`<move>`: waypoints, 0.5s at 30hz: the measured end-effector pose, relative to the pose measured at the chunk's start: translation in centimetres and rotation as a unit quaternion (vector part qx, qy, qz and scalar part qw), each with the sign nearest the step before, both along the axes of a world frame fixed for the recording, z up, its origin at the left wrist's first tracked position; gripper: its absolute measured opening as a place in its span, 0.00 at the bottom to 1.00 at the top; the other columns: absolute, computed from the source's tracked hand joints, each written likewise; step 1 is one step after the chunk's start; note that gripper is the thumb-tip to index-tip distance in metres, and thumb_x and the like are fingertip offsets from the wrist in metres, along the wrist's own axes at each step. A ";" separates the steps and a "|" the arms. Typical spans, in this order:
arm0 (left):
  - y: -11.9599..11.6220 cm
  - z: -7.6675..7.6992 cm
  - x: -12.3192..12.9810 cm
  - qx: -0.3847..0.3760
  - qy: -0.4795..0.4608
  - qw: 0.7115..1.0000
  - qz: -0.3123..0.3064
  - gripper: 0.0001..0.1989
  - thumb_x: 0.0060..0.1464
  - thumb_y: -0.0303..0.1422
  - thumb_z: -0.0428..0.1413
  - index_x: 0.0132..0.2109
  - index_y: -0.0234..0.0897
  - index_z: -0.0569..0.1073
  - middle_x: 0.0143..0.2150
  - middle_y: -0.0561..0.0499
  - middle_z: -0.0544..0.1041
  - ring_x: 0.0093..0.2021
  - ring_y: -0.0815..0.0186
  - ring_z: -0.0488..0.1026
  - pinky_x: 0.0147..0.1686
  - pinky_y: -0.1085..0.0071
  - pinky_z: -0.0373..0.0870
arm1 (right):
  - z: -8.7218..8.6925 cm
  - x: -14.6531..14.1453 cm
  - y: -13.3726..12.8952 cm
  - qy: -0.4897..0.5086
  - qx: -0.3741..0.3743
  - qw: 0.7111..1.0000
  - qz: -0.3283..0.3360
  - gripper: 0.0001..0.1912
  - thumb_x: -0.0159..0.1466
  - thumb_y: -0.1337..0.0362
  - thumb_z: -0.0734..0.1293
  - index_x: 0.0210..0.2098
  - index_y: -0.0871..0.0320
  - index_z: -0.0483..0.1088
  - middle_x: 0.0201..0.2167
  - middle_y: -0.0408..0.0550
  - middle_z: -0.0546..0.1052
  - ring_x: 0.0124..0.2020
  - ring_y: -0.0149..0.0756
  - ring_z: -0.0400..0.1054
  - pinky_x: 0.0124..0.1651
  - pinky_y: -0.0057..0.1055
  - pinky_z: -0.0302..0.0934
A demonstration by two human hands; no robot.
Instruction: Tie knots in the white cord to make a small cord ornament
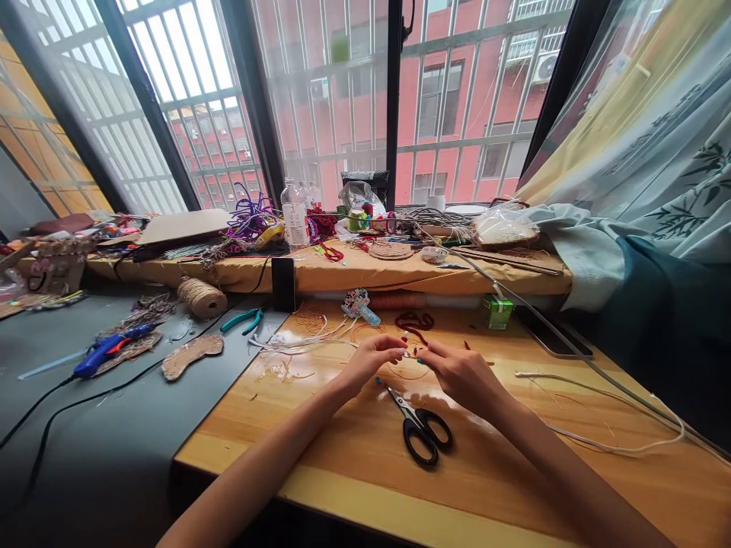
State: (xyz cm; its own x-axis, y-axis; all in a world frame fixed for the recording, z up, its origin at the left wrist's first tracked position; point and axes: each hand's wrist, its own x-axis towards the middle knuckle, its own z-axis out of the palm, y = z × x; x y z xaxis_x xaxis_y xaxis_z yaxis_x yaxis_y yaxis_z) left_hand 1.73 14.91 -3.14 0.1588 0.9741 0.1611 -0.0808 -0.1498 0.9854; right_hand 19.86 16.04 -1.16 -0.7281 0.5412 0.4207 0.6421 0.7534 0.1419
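Note:
My left hand [374,361] is closed in a pinch on a small white and dark red piece [406,344] above the wooden table. Close by on the right, my right hand [454,369] has its fingers pressed together at the same small work; what exactly they grip is too small to tell. Black-handled scissors [419,428] lie just below the hands, blades toward them. White cords [308,341] run from the left toward my left hand. Behind the hands are a dark red cord [416,320] and a patterned item with a light blue tube [361,306].
On the grey mat [142,426] lie a blue glue gun [111,352], teal pliers [243,321], a twine spool [202,298] and a cardboard piece [192,358]. A phone [551,332], a green box [497,312] and a white cord [622,449] are at right. A cluttered ledge [343,278] runs behind.

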 end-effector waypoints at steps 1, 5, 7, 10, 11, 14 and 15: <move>0.0 0.0 0.1 -0.008 -0.019 1.000 0.003 0.10 0.39 0.33 0.58 0.31 0.32 0.71 0.26 0.52 0.71 0.28 0.72 0.65 0.32 0.74 0.61 | 0.0 0.0 0.0 0.000 0.003 1.000 0.001 0.15 0.60 0.73 0.54 0.40 0.55 0.68 0.34 0.46 0.72 0.27 0.28 0.64 0.25 0.24 0.47; -0.1 -0.3 0.4 -0.032 -0.076 0.997 0.015 0.14 0.35 0.34 0.61 0.27 0.32 0.66 0.25 0.54 0.69 0.27 0.73 0.65 0.32 0.74 0.60 | 0.0 0.0 -0.1 -0.016 0.011 1.000 0.021 0.15 0.60 0.74 0.53 0.38 0.57 0.68 0.31 0.47 0.72 0.28 0.29 0.65 0.26 0.24 0.49; 0.0 -0.5 0.5 -0.039 -0.094 0.995 0.020 0.16 0.32 0.33 0.62 0.28 0.33 0.63 0.25 0.55 0.69 0.27 0.73 0.66 0.33 0.74 0.60 | 0.1 -0.1 -0.1 -0.027 0.010 0.999 0.029 0.15 0.59 0.75 0.53 0.38 0.58 0.68 0.32 0.48 0.72 0.29 0.29 0.65 0.27 0.23 0.50; 0.1 -0.6 0.6 -0.051 -0.119 0.991 0.022 0.19 0.31 0.32 0.63 0.30 0.34 0.62 0.25 0.55 0.70 0.26 0.72 0.67 0.33 0.73 0.60 | 0.1 -0.1 -0.1 -0.032 0.005 0.999 0.036 0.16 0.59 0.75 0.53 0.38 0.59 0.68 0.33 0.50 0.72 0.31 0.30 0.65 0.29 0.23 0.52; 0.2 -0.6 0.6 -0.057 -0.129 0.990 0.022 0.20 0.31 0.32 0.63 0.31 0.34 0.61 0.24 0.54 0.71 0.26 0.72 0.67 0.33 0.72 0.61 | 0.1 -0.1 -0.1 -0.032 0.005 0.999 0.037 0.16 0.58 0.76 0.53 0.38 0.59 0.68 0.33 0.50 0.72 0.32 0.30 0.65 0.29 0.23 0.52; 0.2 -0.6 0.5 -0.081 -0.156 0.984 0.024 0.18 0.34 0.34 0.61 0.33 0.33 0.63 0.24 0.51 0.72 0.26 0.70 0.68 0.34 0.71 0.61 | -0.1 -0.1 -0.1 -0.032 0.013 0.999 0.031 0.16 0.58 0.76 0.53 0.38 0.59 0.68 0.33 0.50 0.72 0.32 0.30 0.65 0.28 0.22 0.51; 0.1 -0.6 0.5 -0.086 -0.161 0.983 0.022 0.18 0.36 0.35 0.61 0.33 0.32 0.64 0.24 0.50 0.72 0.27 0.70 0.68 0.34 0.71 0.61 | -0.1 -0.1 0.0 -0.032 0.017 0.999 0.026 0.16 0.58 0.76 0.53 0.38 0.59 0.68 0.33 0.50 0.72 0.31 0.30 0.65 0.28 0.23 0.50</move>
State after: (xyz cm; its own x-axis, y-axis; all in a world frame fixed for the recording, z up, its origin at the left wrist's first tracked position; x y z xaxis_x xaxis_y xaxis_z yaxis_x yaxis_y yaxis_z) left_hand 2.19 15.06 -3.72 0.0842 0.9961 0.0274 -0.3892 0.0075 0.9211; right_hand 19.74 15.99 -1.28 -0.7809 0.4879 0.3900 0.5909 0.7795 0.2081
